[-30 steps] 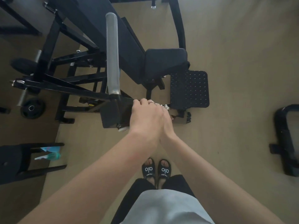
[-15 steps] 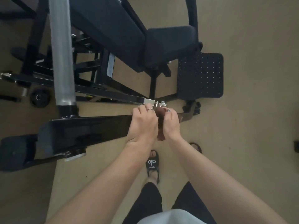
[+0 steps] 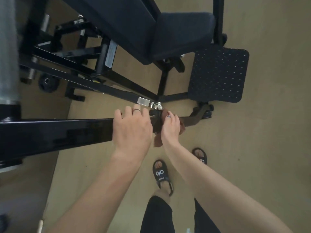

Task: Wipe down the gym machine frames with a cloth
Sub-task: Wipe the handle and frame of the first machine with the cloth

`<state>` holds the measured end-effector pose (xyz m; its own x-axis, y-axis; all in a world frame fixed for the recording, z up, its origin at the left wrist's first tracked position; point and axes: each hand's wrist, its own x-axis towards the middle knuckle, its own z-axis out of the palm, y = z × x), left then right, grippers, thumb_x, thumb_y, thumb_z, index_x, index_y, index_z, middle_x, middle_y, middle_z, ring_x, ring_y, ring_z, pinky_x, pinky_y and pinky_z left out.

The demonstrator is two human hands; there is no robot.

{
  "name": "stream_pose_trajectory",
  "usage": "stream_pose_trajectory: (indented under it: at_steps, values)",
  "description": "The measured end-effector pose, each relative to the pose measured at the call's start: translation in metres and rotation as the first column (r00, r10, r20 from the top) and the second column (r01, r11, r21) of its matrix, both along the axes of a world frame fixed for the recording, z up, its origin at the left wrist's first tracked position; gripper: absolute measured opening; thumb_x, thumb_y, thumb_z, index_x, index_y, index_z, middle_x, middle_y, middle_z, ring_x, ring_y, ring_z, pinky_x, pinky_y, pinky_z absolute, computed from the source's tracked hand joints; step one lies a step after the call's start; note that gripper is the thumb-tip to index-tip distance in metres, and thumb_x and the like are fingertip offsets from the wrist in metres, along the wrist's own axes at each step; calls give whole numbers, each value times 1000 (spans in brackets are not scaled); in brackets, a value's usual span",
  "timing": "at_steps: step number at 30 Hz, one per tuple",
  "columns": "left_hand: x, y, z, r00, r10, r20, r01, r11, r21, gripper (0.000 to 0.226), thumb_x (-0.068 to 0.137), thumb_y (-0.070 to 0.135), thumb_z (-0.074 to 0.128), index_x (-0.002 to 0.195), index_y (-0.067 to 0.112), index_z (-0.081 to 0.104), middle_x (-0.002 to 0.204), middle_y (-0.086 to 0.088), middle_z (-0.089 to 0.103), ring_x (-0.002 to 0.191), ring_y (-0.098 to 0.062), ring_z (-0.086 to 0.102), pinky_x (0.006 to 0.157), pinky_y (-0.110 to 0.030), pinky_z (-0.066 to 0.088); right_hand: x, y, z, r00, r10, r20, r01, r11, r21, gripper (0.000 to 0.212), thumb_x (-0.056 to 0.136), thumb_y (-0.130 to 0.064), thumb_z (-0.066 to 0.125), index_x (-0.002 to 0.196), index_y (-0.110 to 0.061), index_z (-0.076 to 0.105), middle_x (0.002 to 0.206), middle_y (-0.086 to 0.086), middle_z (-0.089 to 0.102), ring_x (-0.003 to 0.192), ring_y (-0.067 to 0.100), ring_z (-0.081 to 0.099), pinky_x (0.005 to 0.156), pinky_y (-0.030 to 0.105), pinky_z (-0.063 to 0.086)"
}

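While the left hand (image 3: 132, 127) lay draped over the glossy black frame bar (image 3: 57, 132), fingers loosely spread and curled over its far edge, probably just steadying it, the right hand (image 3: 170, 127) had the brown cloth (image 3: 158, 142) wrapped around the bar's end at about 3 o'clock from the left. Fingers were bunched tight, gripping cloth against metal, wrist bent down. A corner of cloth dangled toward 6 o'clock, above the sandals (image 3: 160, 174).

Two hands: left hand (image 3: 133, 130), right hand (image 3: 170, 130). One brown cloth (image 3: 158, 142). Two black sandals at six o'clock (image 3: 160, 174). One weight plate (image 3: 47, 82) at nine o'clock. One studded footplate (image 3: 218, 73).
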<state>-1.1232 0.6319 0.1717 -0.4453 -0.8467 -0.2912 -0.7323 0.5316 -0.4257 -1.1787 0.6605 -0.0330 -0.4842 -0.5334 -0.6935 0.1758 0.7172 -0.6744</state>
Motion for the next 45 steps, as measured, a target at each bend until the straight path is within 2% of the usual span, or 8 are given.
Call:
stream_pose_trajectory:
  at_steps: [4,8,13,19,23,29,37,45]
  values:
    - [-29,8,-40,991,-105,-81,112,990,91,19,103,31,47,114,15,52,112,-9,62,105,-27,56,87,-40,43,23,15,-14,959,210,-191,-235,964,-121,43,107,-40,41,145,-24,46,156,-2,43,147,23,35,124,51,24]
    - [-41,4,-85,978,-186,-90,196,974,115,18,101,24,50,116,14,52,113,-8,61,107,-25,57,90,-36,44,-4,14,-67,992,87,-95,-100,985,-143,44,104,-45,36,138,-25,57,140,-1,58,134,20,49,118,47,35]
    - [-51,15,-157,964,-248,92,237,965,115,35,102,33,50,126,7,53,119,-12,63,113,-30,56,106,-43,37,-46,17,-107,991,-136,5,136,981,-136,41,111,-25,31,137,-19,61,157,2,42,147,17,30,123,37,23]
    - [-72,22,-233,953,-252,166,248,968,43,61,107,52,24,128,0,49,116,-16,62,104,-32,58,93,-43,41,-77,23,-180,980,-198,-31,193,974,-120,42,103,-35,29,126,-26,62,148,5,50,139,26,43,119,52,34]
    - [-94,25,-294,934,-294,203,296,955,25,59,102,59,40,116,2,48,111,-18,60,102,-34,59,95,-45,45,-107,26,-241,982,-186,-28,180,973,-143,26,105,-36,34,96,-43,57,138,3,57,127,22,53,113,50,44]
    - [-119,28,-360,911,-296,287,315,949,-24,23,99,25,53,108,4,56,100,-15,64,91,-30,63,84,-40,50,-148,23,-322,984,-179,6,175,952,-251,29,107,-37,33,114,-31,60,145,2,51,132,23,51,114,48,44]
    - [-114,33,-369,884,-332,329,412,886,-214,39,91,41,69,99,5,55,89,-13,63,78,-28,61,72,-38,43,-205,-1,-445,990,-132,45,139,950,-281,48,80,-62,26,100,-50,68,120,8,67,110,38,66,96,64,53]
    - [-117,39,-379,904,-356,236,409,882,-235,50,93,54,61,102,5,53,90,-12,61,81,-27,60,77,-37,45,-160,19,-352,993,-112,49,121,943,-309,39,83,-52,32,102,-54,67,131,-7,59,123,27,58,104,58,49]
